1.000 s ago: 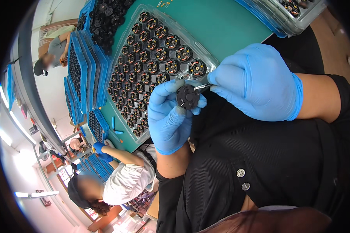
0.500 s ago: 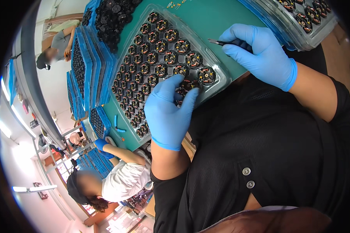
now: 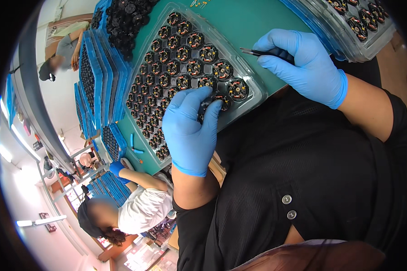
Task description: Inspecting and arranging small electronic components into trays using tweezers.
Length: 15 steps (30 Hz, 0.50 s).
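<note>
My left hand (image 3: 192, 128), in a blue glove, reaches over the near right corner of a clear plastic tray (image 3: 253, 100). Its thumb and forefinger curl round a dark round component (image 3: 202, 112), partly hidden by the fingers. Beside the thumb tip, another round black component (image 3: 222, 103) sits in the tray. Rows of similar components (image 3: 194, 67), with copper-coloured and yellow pieces, fill the pockets. My right hand (image 3: 303, 65), also gloved, is closed on dark tweezers (image 3: 251, 52), their tips pointing left above the green tabletop, apart from the tray.
Stacked blue trays (image 3: 106, 77) and a heap of black round parts (image 3: 129, 22) stand at the left and far left. Blue-handled pliers (image 3: 133, 145) lie beyond the tray. Another filled clear tray (image 3: 364, 43) is at the far right. A co-worker in white (image 3: 144, 205) is at the lower left.
My left thumb has drawn in to the left, uncovering a round component near the tray's corner. My right hand still holds the tweezers in almost the same place. The view has shifted slightly.
</note>
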### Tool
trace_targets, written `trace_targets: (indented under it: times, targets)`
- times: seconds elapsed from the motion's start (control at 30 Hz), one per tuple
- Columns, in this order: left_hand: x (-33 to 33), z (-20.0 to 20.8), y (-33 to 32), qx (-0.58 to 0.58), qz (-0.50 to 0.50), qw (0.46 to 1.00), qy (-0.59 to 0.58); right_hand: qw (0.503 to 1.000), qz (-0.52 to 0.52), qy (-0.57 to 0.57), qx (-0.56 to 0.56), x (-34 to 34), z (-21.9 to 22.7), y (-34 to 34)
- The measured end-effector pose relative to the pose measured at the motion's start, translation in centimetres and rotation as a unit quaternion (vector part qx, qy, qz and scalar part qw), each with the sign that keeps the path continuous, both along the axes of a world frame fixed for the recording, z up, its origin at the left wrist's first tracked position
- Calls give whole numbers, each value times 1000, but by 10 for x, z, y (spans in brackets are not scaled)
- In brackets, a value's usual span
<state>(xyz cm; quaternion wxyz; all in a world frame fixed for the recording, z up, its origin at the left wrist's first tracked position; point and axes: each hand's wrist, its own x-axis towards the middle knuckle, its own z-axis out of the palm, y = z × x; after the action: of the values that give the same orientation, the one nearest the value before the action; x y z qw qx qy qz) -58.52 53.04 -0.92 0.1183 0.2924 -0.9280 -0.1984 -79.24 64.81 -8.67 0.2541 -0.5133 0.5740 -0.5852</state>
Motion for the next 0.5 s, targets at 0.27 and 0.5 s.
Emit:
trace_targets:
  times: [0.27, 0.5]
  targets:
    - [-16, 0, 3, -12, -52, 999, -9, 1000, 1, 15, -27, -1, 0, 1]
    - [-16, 0, -1, -2, -56, 998, -7, 999, 1, 30, -44, -1, 1, 0]
